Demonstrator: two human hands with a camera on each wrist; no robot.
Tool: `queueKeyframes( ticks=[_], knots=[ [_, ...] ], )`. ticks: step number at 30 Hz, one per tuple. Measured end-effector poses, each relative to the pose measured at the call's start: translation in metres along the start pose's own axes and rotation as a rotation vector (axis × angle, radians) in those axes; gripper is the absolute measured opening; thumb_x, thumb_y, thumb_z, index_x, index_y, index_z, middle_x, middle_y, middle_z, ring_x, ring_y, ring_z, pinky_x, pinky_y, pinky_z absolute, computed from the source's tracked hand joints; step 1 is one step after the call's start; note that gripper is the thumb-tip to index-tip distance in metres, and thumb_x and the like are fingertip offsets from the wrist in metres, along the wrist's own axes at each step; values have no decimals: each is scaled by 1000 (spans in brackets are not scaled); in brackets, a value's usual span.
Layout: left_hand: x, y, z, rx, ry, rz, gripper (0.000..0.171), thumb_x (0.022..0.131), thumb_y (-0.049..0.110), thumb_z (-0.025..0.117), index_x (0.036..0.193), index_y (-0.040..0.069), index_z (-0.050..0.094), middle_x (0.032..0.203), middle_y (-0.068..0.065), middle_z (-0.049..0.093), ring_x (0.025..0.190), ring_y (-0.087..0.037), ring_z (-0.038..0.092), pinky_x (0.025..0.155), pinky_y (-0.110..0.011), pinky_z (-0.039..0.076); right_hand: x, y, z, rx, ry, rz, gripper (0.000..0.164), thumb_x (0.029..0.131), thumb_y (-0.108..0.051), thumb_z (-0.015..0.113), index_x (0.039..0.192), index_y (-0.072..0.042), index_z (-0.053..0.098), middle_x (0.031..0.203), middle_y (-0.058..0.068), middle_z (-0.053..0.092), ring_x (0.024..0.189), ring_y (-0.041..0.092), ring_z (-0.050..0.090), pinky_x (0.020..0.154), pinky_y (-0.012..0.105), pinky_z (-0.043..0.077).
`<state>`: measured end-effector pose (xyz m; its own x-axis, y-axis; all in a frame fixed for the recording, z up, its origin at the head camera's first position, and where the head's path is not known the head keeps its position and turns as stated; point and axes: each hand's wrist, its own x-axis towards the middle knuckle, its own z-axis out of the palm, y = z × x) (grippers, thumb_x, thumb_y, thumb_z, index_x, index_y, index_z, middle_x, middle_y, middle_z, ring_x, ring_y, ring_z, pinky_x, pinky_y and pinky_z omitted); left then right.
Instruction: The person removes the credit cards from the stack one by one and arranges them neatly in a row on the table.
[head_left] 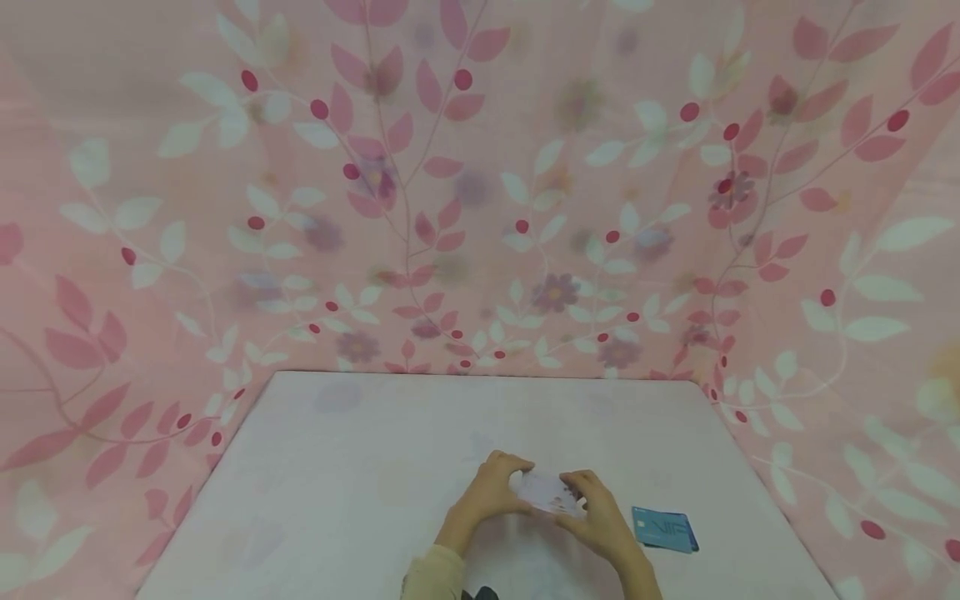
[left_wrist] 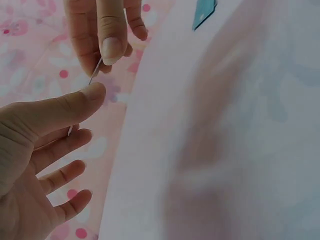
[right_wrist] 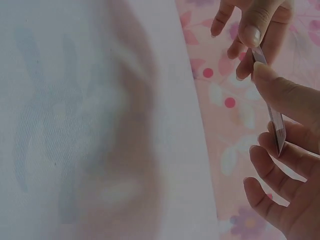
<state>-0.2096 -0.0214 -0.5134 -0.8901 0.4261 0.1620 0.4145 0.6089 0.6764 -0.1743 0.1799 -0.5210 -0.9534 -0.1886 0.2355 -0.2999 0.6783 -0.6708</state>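
Observation:
A thin, pale card (head_left: pixel 548 492) with a faint printed pattern is held above the white table between both hands. My left hand (head_left: pixel 495 487) pinches its left end between thumb and fingers. At the other end, my right hand (head_left: pixel 596 517) pinches it the same way. Seen nearly edge-on in the right wrist view, the card (right_wrist: pixel 270 102) looks flat and stiff. The left wrist view shows only a sliver of its edge, with the left thumb (left_wrist: pixel 75 107) over it. To the right of the right hand lie blue cards (head_left: pixel 663 530), one partly over another.
The white table (head_left: pixel 360 467) has faint printed shapes on it. Pink cloth (head_left: pixel 480 208) with leaves and flowers hangs behind it and along both sides. A small dark object (head_left: pixel 486 593) shows at the bottom edge of the head view, near the left sleeve (head_left: pixel 435 575).

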Motion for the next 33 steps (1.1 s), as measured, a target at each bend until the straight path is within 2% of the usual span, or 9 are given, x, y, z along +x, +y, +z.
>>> queueKeyframes(
  ticks=[8,14,19,29,33],
  knots=[
    [-12,-15,-22,-5,38,20,57,60,18,87,111,4,65,111,-8,63,107,-26,50,93,-43,42,11,-13,18,31,-1,-61,57,67,-24,84,113,1,62,106,7,59,89,19,57,71,25,50],
    [-23,-27,-35,-13,87,38,57,59,16,87,109,0,65,109,-12,64,101,-28,51,89,-43,44,18,-23,27,59,-42,-122,59,68,-24,83,114,4,61,107,10,59,85,20,57,70,26,50],
    [-29,-38,-44,-24,104,4,57,59,17,86,110,1,65,111,-12,65,101,-28,52,90,-46,43,25,-31,37,78,-61,-171,57,68,-19,83,115,4,60,107,10,58,87,21,57,73,28,51],
    [-44,-56,-69,-26,152,-36,57,59,15,86,109,0,66,110,-15,65,101,-32,53,89,-51,42,40,-46,63,113,-70,-235,56,69,-21,82,115,4,60,106,8,59,88,19,56,73,32,52],
    [-49,-63,-77,-25,161,-51,58,58,14,86,110,-2,65,111,-16,65,103,-35,55,91,-54,41,45,-53,73,131,-63,-271,56,69,-20,82,114,5,60,105,9,59,87,20,57,72,30,52]
  ],
)
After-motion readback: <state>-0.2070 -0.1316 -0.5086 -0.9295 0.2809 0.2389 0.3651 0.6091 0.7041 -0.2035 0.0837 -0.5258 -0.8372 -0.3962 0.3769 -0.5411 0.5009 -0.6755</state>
